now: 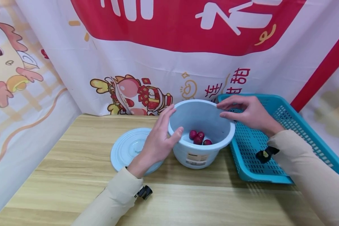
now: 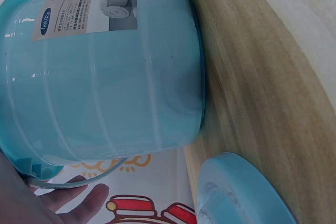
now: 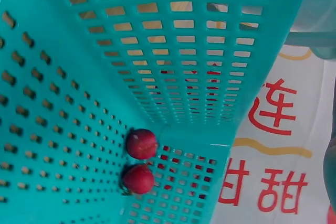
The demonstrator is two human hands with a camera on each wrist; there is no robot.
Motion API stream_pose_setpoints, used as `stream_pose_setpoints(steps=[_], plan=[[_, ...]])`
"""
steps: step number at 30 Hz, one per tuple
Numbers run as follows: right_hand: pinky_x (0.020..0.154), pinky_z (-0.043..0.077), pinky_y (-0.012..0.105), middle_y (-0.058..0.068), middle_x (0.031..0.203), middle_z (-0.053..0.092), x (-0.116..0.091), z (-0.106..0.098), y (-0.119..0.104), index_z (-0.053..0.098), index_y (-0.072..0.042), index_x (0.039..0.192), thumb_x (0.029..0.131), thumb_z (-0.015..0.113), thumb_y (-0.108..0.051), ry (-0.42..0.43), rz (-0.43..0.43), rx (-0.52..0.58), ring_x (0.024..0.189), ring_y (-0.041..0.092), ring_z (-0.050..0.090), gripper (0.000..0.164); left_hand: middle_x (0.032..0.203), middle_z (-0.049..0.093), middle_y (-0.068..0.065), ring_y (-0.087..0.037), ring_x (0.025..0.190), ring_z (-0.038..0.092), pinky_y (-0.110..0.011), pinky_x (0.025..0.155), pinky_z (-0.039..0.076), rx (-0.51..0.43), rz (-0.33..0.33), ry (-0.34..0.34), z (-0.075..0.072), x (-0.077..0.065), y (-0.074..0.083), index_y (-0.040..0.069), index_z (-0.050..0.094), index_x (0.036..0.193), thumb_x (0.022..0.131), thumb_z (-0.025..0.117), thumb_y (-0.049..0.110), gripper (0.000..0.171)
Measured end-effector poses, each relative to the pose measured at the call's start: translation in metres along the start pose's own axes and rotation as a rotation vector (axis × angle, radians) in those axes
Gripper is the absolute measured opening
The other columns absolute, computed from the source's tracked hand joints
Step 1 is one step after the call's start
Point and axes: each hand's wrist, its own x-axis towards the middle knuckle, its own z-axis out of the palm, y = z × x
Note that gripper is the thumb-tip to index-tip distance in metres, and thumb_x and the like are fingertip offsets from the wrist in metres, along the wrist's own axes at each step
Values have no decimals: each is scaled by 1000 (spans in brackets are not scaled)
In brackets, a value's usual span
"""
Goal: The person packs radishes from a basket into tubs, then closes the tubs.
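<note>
A light blue plastic bucket [image 1: 203, 150] stands on the wooden table [image 1: 73, 175], with several small red fruits [image 1: 199, 138] at its bottom. My left hand [image 1: 175, 121] holds the bucket's left rim, thumb inside and fingers along the outside. My right hand [image 1: 220, 110] pinches the far right rim between thumb and fingers. The left wrist view shows the bucket's labelled wall [image 2: 105, 72] close up, with my fingers [image 2: 79, 203] beyond it. Two red fruits [image 3: 140, 144] lie in a corner of the teal basket [image 3: 63, 103] in the right wrist view.
The bucket's round blue lid [image 1: 127, 147] lies flat on the table to its left, under my left wrist. A teal perforated basket [image 1: 271, 163] sits right of the bucket. Printed cloth banners [image 1: 169, 62] close off the back and left sides.
</note>
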Motion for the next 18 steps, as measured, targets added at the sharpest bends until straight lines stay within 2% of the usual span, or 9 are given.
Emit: stream_pose_setpoints(steps=[5,8,11,14,18], plan=[[76,66,28,-7,119,77,0,-3,12,75,-13,130,93,83,-25,56,96,95,101,10,76,39,177,20,10,-22,163,28,-65,122,40,3,-1,0,0,0,-1,18,31,167,99,47,56,79],[80,63,22,-11,124,75,0,-5,22,74,-16,133,95,80,-36,104,171,83,110,7,70,44,177,20,11,-22,163,28,-65,122,40,3,-5,-1,0,-1,-1,19,31,167,99,47,56,79],[84,60,18,-8,130,73,0,-8,30,72,-19,136,94,78,-46,150,234,72,119,10,63,50,177,19,11,-22,163,28,-65,122,40,4,-4,-4,1,0,-1,19,30,167,99,46,56,79],[85,58,17,-5,134,71,1,-11,38,71,-20,138,94,76,-52,176,283,69,122,12,60,55,178,19,9,-22,163,28,-65,122,40,4,-1,-6,0,0,-1,19,30,167,99,46,56,79],[89,55,20,-7,133,70,4,-16,48,69,-19,141,94,74,-55,182,343,71,122,10,58,59,178,20,8,-22,163,28,-65,122,40,3,1,-4,0,0,-1,18,30,167,100,46,56,79]])
